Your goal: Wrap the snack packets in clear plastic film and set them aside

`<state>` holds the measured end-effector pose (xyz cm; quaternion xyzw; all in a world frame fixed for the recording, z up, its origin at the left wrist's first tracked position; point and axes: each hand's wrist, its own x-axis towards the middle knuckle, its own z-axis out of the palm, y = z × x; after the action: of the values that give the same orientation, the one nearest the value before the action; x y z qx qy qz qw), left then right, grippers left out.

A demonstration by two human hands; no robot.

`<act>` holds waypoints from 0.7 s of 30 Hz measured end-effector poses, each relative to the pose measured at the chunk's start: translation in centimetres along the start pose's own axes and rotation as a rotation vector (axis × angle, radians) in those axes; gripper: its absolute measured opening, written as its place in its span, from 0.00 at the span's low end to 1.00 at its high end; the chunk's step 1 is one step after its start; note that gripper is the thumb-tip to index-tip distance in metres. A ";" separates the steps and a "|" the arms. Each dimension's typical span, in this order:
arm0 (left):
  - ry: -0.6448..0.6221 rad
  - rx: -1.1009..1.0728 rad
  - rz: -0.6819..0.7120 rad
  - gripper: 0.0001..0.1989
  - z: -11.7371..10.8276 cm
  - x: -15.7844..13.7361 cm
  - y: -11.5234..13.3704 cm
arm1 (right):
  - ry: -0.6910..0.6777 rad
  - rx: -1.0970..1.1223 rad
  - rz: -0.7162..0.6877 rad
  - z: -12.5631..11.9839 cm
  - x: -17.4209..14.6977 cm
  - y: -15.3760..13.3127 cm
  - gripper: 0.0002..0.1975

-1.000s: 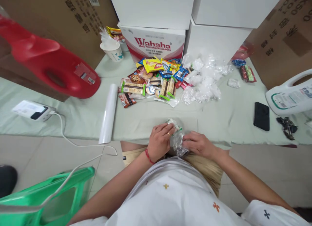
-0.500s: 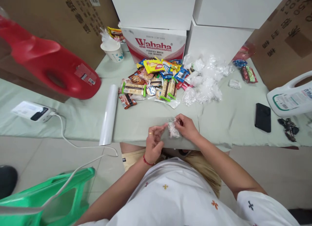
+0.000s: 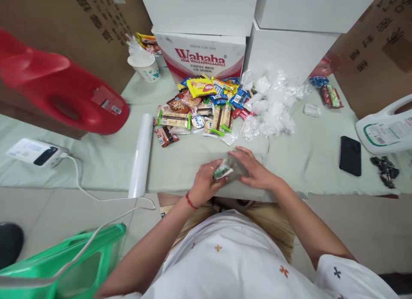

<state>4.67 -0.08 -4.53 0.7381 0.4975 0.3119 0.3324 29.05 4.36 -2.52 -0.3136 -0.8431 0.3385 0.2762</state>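
Near the table's front edge, my left hand [image 3: 207, 180] is closed on a small packet in clear plastic wrap [image 3: 223, 169], with some green and white showing. What the packet contains is too small to tell. Just to its right, my right hand [image 3: 255, 172] has its fingers apart and holds nothing. Beyond my hands lies a pile of wrapped snacks [image 3: 201, 87] in yellow, blue, red and green packaging. Crumpled clear plastic [image 3: 273, 103] is heaped against the pile's right side.
A roll of clear film [image 3: 141, 155] lies left of my hands. Further left are a red jug [image 3: 64, 88] and a white power bank [image 3: 37, 153] with a cable. A phone [image 3: 350, 156], keys [image 3: 385, 170] and a white jug [image 3: 386, 129] sit at right. Boxes [image 3: 206, 56] stand behind.
The packet has passed from my right hand's pinch into my left hand and now shows a green and white side. My right hand has opened and drawn slightly right.
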 end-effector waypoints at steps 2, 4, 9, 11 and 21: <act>-0.058 -0.244 -0.067 0.21 -0.2 0.4 0.8 | -0.055 0.085 0.040 0.3 -0.4 -0.3 0.40; -0.098 -0.494 -0.114 0.20 0.0 1.0 1.8 | -0.035 0.229 0.162 0.6 -1.1 -0.9 0.38; -0.186 -0.699 -0.115 0.19 3.1 3.2 3.9 | 0.147 0.582 0.428 0.3 -4.8 -2.7 0.34; -0.213 -0.677 -0.044 0.20 4.7 4.2 4.5 | 0.215 0.528 0.484 -0.9 -6.6 -3.0 0.30; 0.123 -0.069 0.034 0.08 2.3 3.5 0.5 | 1.430 0.078 0.969 -18.0 -13.0 9.9 0.16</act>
<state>7.86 2.65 -5.06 0.7140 0.4934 0.3793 0.3209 53.11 7.92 -2.08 -0.7666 -0.2279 0.1689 0.5761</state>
